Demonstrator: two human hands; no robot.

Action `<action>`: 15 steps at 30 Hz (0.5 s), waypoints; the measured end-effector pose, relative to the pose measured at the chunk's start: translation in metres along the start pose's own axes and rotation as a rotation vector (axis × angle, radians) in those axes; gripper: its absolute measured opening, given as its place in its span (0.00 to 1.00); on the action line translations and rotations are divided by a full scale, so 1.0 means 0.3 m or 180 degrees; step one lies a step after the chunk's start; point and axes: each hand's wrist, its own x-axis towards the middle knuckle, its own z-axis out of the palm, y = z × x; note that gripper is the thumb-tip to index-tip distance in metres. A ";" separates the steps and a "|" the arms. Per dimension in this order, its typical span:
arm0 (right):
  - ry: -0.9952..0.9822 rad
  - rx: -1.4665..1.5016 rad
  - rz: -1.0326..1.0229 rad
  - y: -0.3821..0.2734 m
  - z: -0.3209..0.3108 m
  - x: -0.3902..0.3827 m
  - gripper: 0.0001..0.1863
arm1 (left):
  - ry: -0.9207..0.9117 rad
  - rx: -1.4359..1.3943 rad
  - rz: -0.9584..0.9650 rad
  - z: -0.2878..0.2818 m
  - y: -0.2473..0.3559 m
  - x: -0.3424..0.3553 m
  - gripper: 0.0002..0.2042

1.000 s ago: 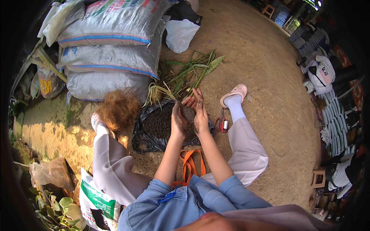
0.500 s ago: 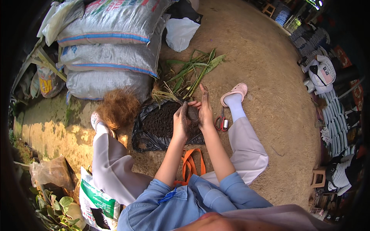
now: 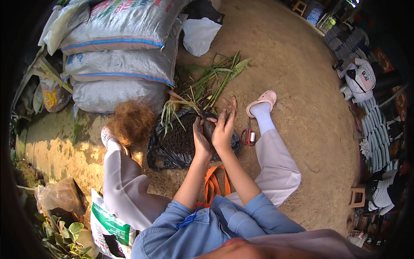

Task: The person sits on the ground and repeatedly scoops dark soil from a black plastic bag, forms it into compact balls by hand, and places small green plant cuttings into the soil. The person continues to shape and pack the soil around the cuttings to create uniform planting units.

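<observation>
A dark, rounded ball of soil sits between my two palms above an opened black plastic bag of loose soil. My left hand, smeared with soil, presses the ball from the left. From the right my right hand cups it, its dirty fingers pointing up and away. Long green leaves with pale stems spread just beyond the ball. Some thin, drooping leaves hang over the soil. Whether their stems come out of the ball is hard to tell.
Red-handled scissors lie by my right foot, a small white item beside them. Brown fibre is heaped near my left foot. Stacked silver sacks stand at the far left. An orange strap lies before me; another person is far right.
The thin leaves have swung left and nearer, over the soil. My hands have shifted slightly around the ball, with the right fingers now more spread and bent.
</observation>
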 end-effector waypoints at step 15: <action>-0.0083 -0.0443 0.1360 0.368 -0.172 0.051 0.16 | 0.0988 0.0866 0.0731 -0.302 0.169 0.193 0.26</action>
